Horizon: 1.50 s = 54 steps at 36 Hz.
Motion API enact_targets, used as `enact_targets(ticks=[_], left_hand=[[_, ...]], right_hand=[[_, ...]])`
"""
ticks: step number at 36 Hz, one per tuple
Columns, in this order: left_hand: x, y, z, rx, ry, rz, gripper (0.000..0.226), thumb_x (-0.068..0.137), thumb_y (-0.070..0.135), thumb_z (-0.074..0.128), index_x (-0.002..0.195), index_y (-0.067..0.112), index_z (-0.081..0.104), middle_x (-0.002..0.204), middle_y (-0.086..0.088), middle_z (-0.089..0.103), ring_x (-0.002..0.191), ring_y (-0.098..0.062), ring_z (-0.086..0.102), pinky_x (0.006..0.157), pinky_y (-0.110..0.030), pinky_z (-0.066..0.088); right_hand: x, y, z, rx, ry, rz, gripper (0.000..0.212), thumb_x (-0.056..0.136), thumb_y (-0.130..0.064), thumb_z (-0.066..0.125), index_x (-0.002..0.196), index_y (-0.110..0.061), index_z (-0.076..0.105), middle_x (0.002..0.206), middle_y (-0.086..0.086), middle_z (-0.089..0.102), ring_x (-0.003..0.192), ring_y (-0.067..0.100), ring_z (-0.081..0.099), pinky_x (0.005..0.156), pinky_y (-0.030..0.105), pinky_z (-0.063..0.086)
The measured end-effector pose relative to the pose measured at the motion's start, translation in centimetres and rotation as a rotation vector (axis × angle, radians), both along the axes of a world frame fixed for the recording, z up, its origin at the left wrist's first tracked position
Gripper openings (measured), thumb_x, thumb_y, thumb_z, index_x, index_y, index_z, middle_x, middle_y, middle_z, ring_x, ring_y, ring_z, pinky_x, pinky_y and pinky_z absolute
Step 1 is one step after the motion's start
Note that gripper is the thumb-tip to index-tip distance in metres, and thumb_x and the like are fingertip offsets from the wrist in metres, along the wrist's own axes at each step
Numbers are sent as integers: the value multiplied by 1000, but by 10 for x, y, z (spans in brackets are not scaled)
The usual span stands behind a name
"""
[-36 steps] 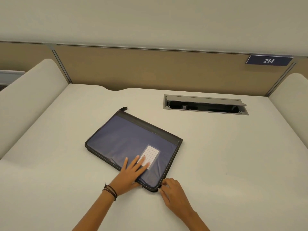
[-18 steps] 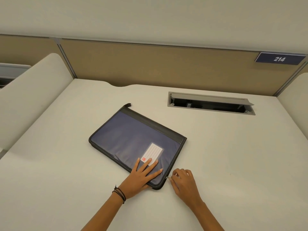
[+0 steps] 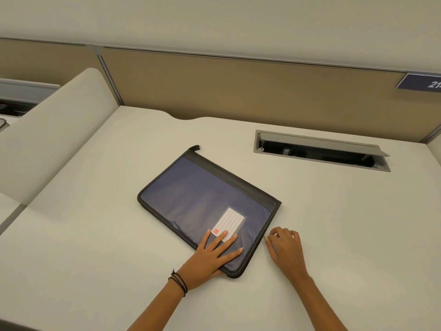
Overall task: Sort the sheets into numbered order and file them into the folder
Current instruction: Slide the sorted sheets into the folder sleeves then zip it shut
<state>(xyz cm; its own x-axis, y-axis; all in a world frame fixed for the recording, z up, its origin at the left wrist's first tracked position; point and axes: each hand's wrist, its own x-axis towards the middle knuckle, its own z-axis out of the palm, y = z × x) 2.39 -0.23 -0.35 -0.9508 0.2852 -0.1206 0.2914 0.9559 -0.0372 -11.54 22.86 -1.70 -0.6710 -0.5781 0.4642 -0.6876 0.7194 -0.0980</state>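
Note:
A dark blue zip folder (image 3: 198,194) with black edging and a white lined label (image 3: 230,222) lies closed and slanted on the white desk (image 3: 95,235). My left hand (image 3: 212,256) presses flat on the folder's near corner, fingers spread over the label's edge. At the folder's right side my right hand (image 3: 285,247) pinches the small zip pull with curled fingers. No loose sheets are visible.
An open cable hatch (image 3: 319,151) is sunk into the desk at the back right. Tan partition panels (image 3: 238,87) close off the back, with a blue number sign (image 3: 422,83) at the right. A padded white divider (image 3: 55,130) rises on the left.
My right hand has slid the zip pull from the folder's near corner up along its right side. My left hand stays flat on the folder.

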Motion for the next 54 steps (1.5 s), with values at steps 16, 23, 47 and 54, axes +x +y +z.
enact_targets(ticks=[16,23,47,54], left_hand=[[-4,5,0,44,-7,26,64,95,52,25,152,29,9,155,-3,25,141,-31,23,107,-53,30],[-5,7,-2,94,20,44,87,85,56,56,152,30,8,153,-3,31,137,-31,37,105,-54,33],[-41,124,18,-146,-72,124,90,43,62,86,125,33,61,121,-9,66,101,-29,67,83,-36,55],[-78,145,43,-111,-150,26,70,77,58,68,135,23,51,120,-9,66,93,-20,68,85,-31,51]], right_hand=[[-65,-2,5,16,-6,-98,38,88,-27,42,68,-10,69,76,4,65,63,24,58,72,34,31],[-59,-6,8,-15,-260,-141,17,86,-10,64,70,-12,69,71,0,61,60,20,55,70,30,33],[-5,41,38,-391,-602,-188,21,91,-2,56,110,-7,64,103,7,64,87,15,60,77,18,45],[20,34,37,-454,-447,-199,31,87,7,54,115,-3,62,110,13,61,99,14,54,85,25,47]])
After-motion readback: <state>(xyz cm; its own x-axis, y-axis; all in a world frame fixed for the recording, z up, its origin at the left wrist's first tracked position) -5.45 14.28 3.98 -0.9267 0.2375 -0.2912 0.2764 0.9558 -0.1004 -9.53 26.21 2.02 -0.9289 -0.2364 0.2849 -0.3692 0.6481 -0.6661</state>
